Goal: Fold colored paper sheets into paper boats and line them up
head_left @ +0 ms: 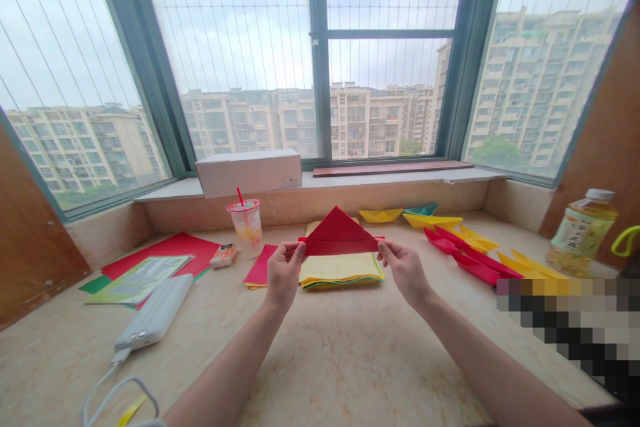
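Note:
A sheet of red paper [340, 230], folded to a triangle with a band along its lower edge, is held up in front of me. My left hand [285, 273] pinches its left lower corner between thumb and fingers. At the opposite corner, my right hand [404, 267] has the same kind of pinch. Just below the red paper lies a stack of folded paper [343, 270], pale yellow on top with yellow and green edges under it. Red folded paper [260, 265] sits beside my left hand, partly hidden by it.
Yellow paper boats [433, 221], red paper boats [473, 260] and a teal one stand at the right, near a drink bottle [583, 233]. Leftward are a plastic cup [246, 227] with a straw, a small packet [223, 255], red sheets [165, 250] and a white power bank [156, 310] with cable.

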Available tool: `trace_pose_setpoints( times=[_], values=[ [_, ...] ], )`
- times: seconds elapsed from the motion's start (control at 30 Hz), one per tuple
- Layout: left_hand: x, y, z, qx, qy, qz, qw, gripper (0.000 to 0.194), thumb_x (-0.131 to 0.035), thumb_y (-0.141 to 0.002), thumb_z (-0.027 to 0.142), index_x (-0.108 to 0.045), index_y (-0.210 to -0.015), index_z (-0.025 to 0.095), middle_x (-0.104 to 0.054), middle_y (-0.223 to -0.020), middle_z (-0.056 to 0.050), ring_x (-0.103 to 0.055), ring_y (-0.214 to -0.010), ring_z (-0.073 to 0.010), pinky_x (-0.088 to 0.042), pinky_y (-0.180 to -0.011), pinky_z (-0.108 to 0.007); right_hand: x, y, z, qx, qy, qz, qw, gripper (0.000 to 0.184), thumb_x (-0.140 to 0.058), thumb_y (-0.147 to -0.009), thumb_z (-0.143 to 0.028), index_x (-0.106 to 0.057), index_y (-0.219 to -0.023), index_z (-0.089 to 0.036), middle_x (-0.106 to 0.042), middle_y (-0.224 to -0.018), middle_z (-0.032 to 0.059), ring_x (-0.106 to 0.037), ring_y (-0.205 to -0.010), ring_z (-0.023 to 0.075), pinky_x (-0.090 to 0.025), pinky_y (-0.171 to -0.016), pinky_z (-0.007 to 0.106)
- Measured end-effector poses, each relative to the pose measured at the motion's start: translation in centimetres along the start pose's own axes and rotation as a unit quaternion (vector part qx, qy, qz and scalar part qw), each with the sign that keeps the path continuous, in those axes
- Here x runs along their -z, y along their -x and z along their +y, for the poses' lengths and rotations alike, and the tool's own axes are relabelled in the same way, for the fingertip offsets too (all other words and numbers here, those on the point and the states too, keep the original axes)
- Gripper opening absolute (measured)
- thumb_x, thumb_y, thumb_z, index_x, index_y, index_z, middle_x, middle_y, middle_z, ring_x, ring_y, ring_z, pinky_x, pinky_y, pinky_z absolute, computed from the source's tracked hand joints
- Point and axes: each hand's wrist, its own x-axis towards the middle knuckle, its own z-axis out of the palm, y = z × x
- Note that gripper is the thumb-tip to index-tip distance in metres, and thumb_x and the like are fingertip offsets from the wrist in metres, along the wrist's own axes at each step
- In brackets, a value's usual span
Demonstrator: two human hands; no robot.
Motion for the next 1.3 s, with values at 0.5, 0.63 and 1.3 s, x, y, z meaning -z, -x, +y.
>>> trace_pose_setpoints(
  times=[0.5, 0.63, 1.3],
  values=[
    [-0.1, -0.1, 0.7, -0.082, -0.078, 0.028, 0.993, 0.029, -0.075, -0.074, 0.036, -0.067, -0.091, 0.014, -0.074, -0.089, -0.009, -0.070, -0.085, -0.0203, -0.055, -0.083, -0.035, -0.6, 0.1, 0.4, -0.004, -0.072, 0.037, 0.997, 0.051, -0.077, -0.071, -0.044, -0.069, -0.112, -0.014, -0.065, -0.064, 0.0007, -0.059, -0.057, 0.0142, -0.048, -0.054, 0.028],
    [-0.1, 0.5, 0.9, -0.117, -0.136, 0.023, 0.984, 0.026, -0.072, -0.077, 0.038, -0.072, -0.092, 0.016, -0.075, -0.087, -0.008, -0.070, -0.082, -0.0212, -0.056, -0.079, -0.034, -0.5, 0.0, 0.3, -0.020, -0.090, 0.069, 0.993, 0.038, -0.080, -0.067, -0.044, -0.075, -0.090, -0.014, -0.070, -0.063, 0.0046, -0.062, -0.058, 0.0161, -0.051, -0.056, 0.030],
    [0.2, 1.2, 1.1, -0.226, -0.279, -0.119, 0.926, 0.028, -0.061, -0.088, 0.028, -0.072, -0.113, 0.024, -0.070, -0.120, -0.008, -0.066, -0.112, -0.0260, -0.051, -0.100, -0.042, -0.7, 0.1, 1.2, 0.037, -0.039, 0.010, 0.999, 0.047, -0.074, -0.076, -0.045, -0.072, -0.115, -0.019, -0.073, -0.107, 0.0093, -0.069, -0.088, 0.0221, -0.057, -0.082, 0.038]
  ],
)
